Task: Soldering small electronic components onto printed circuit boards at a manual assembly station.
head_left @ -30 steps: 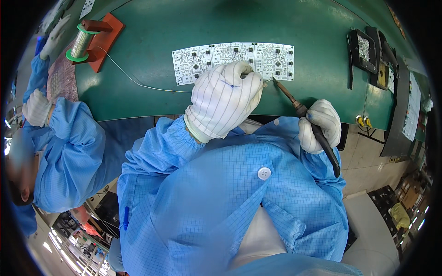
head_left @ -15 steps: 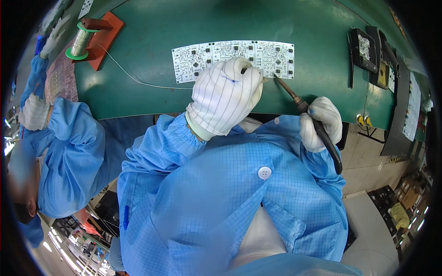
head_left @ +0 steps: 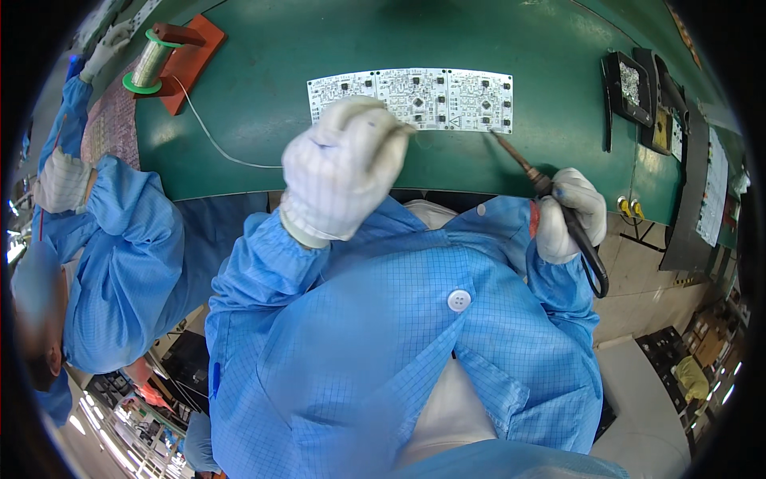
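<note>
A white strip of circuit boards (head_left: 483,96) in three joined sections, dotted with black components, lies on the green bench. In its white striped glove, my left hand (head_left: 343,172) is closed in a pinch on thin solder wire (head_left: 219,145), over the strip's lower left part and hiding some of it. The wire trails back to a green-flanged spool (head_left: 150,65) on a red-brown stand. My gloved right hand (head_left: 570,209) grips a dark-handled soldering iron (head_left: 527,166). Its tip sits by the near edge of the right-hand section; whether it touches is unclear.
A black holder (head_left: 626,88) with shiny metallic material stands at the right of the green bench (head_left: 263,48). Two yellow-ringed sockets (head_left: 630,207) are on the bench's near right edge. A co-worker in a blue coat (head_left: 128,263) works close on my left.
My left hand has drawn back to the left and toward me with the solder wire. My right hand and the soldering iron have shifted slightly right. The board strip appears slightly shifted right.
</note>
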Available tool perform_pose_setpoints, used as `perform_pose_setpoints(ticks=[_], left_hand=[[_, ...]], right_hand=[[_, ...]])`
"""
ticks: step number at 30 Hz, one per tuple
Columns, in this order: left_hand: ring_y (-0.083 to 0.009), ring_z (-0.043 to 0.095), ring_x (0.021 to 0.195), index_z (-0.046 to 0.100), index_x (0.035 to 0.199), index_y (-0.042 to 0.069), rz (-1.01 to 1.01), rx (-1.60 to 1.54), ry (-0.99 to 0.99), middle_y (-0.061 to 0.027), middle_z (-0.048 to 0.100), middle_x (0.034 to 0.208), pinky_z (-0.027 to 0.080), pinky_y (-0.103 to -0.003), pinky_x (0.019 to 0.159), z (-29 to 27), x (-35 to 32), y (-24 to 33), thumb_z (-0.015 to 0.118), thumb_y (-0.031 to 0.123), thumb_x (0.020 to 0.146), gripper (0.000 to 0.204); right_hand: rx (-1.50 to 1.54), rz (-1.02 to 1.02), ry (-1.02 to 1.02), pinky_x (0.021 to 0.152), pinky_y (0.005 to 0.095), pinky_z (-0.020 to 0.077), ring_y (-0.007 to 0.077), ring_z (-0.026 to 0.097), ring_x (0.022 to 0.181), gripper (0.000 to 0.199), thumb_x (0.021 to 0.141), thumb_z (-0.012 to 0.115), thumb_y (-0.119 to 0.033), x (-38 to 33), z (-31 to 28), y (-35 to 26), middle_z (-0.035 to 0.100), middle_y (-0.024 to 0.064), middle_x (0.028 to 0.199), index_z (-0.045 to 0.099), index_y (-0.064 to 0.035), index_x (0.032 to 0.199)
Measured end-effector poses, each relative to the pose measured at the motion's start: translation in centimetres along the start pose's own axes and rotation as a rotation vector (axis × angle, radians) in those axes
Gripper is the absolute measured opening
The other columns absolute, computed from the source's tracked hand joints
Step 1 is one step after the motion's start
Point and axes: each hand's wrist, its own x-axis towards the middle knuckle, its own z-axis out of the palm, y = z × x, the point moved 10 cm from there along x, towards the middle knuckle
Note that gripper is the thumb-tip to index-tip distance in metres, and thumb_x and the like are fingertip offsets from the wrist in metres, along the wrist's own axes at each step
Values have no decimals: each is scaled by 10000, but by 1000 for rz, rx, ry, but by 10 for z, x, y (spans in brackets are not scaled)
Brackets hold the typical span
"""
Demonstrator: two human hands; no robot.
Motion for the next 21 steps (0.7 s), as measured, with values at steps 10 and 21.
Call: perform_pose_setpoints(ticks=[10,21], left_hand=[[-271,680,750,636,881,58,-27,-33,-99,-102,678,897,557,-349,662,22,-8,-7,755,56,766,165],[-223,655,779,632,845,89,120,20,-75,-45,675,944,534,-341,681,36,-11,16,791,115,748,188]], right_hand=[[-551,80,609,653,297,531,170,647,726,176,888,696,-15,11,-110,10,686,147,891,623,25,1043],[-206,-153,-190,583,367,542,263,645,609,411,718,747,67,-31,34,-17,657,160,811,587,-14,1088]])
